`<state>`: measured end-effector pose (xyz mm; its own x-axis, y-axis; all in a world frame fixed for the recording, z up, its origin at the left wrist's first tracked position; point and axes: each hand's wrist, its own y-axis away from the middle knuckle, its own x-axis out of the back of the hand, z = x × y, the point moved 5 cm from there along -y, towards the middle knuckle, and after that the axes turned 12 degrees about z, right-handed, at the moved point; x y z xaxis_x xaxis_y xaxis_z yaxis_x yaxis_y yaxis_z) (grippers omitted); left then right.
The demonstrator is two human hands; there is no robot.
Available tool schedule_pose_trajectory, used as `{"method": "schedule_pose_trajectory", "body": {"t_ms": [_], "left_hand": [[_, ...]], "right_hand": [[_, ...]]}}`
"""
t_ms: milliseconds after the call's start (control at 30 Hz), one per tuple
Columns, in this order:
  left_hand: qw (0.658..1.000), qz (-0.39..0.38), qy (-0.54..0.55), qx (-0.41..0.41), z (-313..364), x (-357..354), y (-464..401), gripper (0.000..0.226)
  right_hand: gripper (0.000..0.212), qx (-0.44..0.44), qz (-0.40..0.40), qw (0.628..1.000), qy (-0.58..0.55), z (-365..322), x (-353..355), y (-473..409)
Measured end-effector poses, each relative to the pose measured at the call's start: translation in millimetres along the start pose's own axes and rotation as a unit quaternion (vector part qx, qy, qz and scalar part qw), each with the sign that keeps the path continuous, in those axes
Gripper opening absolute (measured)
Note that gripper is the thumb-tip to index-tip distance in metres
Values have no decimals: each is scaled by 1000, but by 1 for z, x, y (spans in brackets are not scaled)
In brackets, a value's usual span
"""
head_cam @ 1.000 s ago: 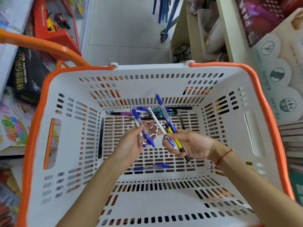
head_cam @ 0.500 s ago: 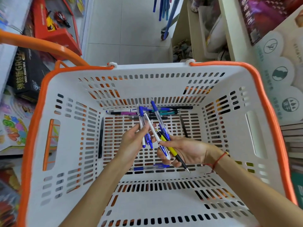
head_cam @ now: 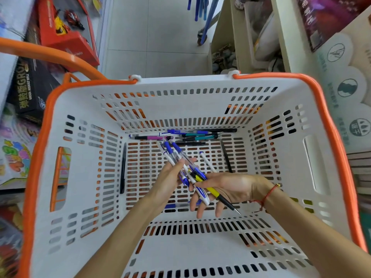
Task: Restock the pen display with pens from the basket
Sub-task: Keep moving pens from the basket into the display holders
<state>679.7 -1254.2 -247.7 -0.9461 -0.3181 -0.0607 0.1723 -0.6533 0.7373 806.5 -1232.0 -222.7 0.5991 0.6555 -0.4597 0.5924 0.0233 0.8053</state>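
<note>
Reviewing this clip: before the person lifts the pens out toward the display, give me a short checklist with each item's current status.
1. Left hand grips the blue-capped pens: ok.
2. Right hand has the yellow pen and a blue-and-white pen secured: cannot tell; its fingers look spread, and the pens lie across them.
3. All pens gathered into one bundle: not ok; the pens span both hands.
4. Basket emptied: not ok; a cluster of pens lies by the far wall, a black pen lies at the left, and others lie loose.
5. Pen display in view to aim for: cannot tell; none is identifiable.
</note>
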Motion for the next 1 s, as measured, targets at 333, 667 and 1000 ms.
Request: {"method": "schedule_pose_trajectory", "body": {"t_ms": [333,667,1000], "left_hand": [[998,23,44,-25,1,-10,3,23],[968,68,240,30,7,17,-14,21],[967,-180,71,167,3,-4,12,25]], "right_hand": [[23,-22,-29,994,104,4,-5,-2],[19,-7,25,958,287,-12,15,11],[26,37,174,899,400,-46,36,32]]}}
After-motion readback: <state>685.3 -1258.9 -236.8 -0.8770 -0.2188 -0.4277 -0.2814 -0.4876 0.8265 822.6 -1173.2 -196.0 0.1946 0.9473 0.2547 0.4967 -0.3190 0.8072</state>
